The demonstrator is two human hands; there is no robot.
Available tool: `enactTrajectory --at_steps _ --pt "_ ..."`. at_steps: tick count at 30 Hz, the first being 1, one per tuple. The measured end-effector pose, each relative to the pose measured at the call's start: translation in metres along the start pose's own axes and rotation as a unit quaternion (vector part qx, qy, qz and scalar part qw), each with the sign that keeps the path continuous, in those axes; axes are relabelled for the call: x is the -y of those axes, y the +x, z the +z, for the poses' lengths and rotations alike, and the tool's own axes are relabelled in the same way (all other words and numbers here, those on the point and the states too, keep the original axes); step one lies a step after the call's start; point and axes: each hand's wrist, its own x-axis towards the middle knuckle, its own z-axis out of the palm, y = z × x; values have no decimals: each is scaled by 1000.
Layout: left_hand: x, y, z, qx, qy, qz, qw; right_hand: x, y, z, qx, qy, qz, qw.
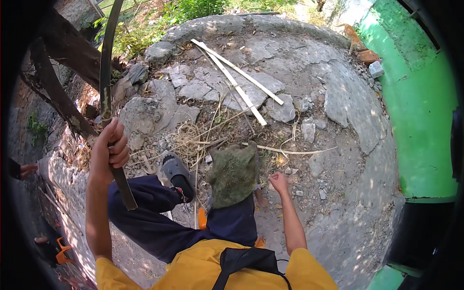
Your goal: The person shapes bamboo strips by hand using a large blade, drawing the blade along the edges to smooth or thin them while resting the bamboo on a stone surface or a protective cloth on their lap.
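Observation:
My left hand is wrapped around a long, dark bamboo strip, raised on the left. The strip stands nearly upright, with a node just above my fist and its lower end beside my left thigh. My right hand hovers over the ground right of my knee, fingers curled together; what they hold, if anything, is hidden. A worn green cloth drapes over my right knee. Ahead on the ground, two pale slats lie crossed near their far ends.
Thin shavings and loose stones litter the cracked ground around my feet. Tree trunks rise at left. A green wall runs along the right, with a brick near it. Other people's hands show at the far left.

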Motion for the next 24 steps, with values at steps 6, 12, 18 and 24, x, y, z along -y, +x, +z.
enactTrajectory --at_steps 6,12,18,24 --pt "-16 63 -32 13 2 -8 1000 -30 -35 84 -2 126 -91 988" --pt "-18 118 -55 -21 106 -46 993 32 -32 85 150 14 115 982" --pt "-25 87 -71 5 160 -59 985 40 -22 66 147 -1 109 983" --pt "4 -13 -97 -18 235 1 972 42 -19 45 126 1 74 989"
